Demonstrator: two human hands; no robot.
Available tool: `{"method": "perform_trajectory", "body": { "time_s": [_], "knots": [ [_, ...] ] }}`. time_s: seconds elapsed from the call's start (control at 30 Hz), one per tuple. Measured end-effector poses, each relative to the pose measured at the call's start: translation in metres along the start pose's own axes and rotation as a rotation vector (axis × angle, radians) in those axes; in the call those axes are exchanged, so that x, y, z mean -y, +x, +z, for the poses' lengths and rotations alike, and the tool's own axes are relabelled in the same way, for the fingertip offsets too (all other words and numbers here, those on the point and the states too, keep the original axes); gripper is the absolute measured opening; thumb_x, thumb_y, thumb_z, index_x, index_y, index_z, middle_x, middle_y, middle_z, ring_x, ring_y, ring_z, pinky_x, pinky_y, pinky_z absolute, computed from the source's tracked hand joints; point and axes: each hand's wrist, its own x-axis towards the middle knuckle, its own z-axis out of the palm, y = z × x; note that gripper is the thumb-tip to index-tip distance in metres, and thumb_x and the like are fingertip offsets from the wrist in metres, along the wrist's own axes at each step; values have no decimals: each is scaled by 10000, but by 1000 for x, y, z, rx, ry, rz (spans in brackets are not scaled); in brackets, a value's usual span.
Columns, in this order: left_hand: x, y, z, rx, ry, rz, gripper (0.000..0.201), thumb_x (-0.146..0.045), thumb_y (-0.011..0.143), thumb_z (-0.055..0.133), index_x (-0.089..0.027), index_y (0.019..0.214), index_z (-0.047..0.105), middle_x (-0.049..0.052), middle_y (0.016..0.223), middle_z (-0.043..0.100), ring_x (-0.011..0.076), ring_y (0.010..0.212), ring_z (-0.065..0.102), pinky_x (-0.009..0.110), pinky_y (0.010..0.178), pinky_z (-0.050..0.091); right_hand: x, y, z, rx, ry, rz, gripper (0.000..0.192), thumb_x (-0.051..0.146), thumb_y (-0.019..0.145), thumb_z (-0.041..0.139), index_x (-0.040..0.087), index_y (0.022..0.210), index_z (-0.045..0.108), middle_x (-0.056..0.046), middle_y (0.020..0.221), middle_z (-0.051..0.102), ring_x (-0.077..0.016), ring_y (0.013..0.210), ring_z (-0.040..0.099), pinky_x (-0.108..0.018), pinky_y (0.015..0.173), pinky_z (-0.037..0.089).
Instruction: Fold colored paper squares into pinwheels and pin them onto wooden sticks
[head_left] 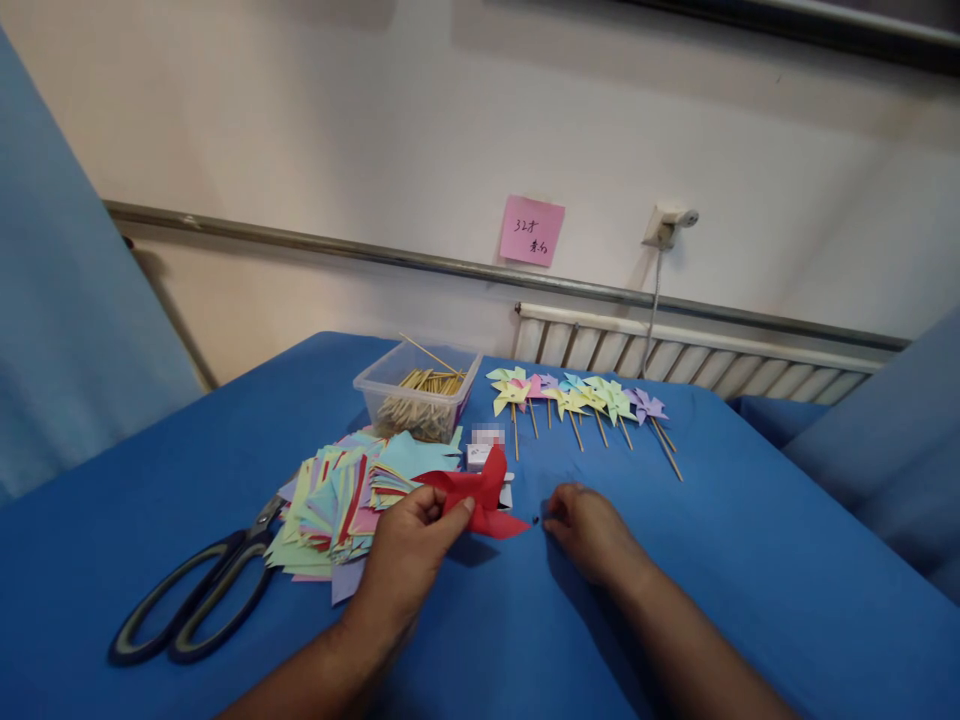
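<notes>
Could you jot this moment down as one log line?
left hand: pinches red paper pinwheel | right hand: fingertips at small dark bit on blue cloth | nearby: paper squares, scissors

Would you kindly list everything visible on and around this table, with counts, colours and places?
red pinwheel: one, red, table centre, pinched by the left hand
paper squares: a heap, mixed pastels, left of centre
scissors: one pair, dark handles, table left
tub of sticks: one, clear, behind the heap
finished pinwheels: about seven, pastel, row at the back
small dark bit: one, before the right fingertips
sticky note: one, pink, wall
table: blue cover
left hand: holding
right hand: on table
</notes>
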Motion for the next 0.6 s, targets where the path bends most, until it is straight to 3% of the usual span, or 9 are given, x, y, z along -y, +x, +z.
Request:
{"method": "perform_trajectory", "body": {
  "time_s": [0.2, 0.47, 0.6],
  "knots": [
    [7, 4, -1, 36, 10, -4, 244, -353, 612, 687, -173, 576, 526, -66, 460, 490, 62, 365, 382, 194, 376, 273, 6, -4, -1, 9, -98, -10, 110, 245, 766, 564, 207, 841, 635, -25, 798, 675, -156, 719, 593, -234, 580, 319],
    [3, -2, 2, -9, 11, -25, 257, -334, 607, 692, -176, 533, 504, -94, 401, 415, 45, 336, 315, 181, 348, 224, 20, -6, 6, 3, -206, -23, 130, 239, 796, 527, 202, 829, 647, -52, 855, 686, -183, 796, 614, -253, 633, 344],
    [6, 2, 2, 16, -7, -23, 231, -326, 587, 701, -167, 551, 537, -68, 443, 487, 59, 367, 378, 181, 362, 265, 24, -7, 6, -6, -241, -24, 150, 230, 812, 502, 190, 816, 646, -64, 868, 684, -189, 809, 621, -259, 651, 361]
  ]
}}
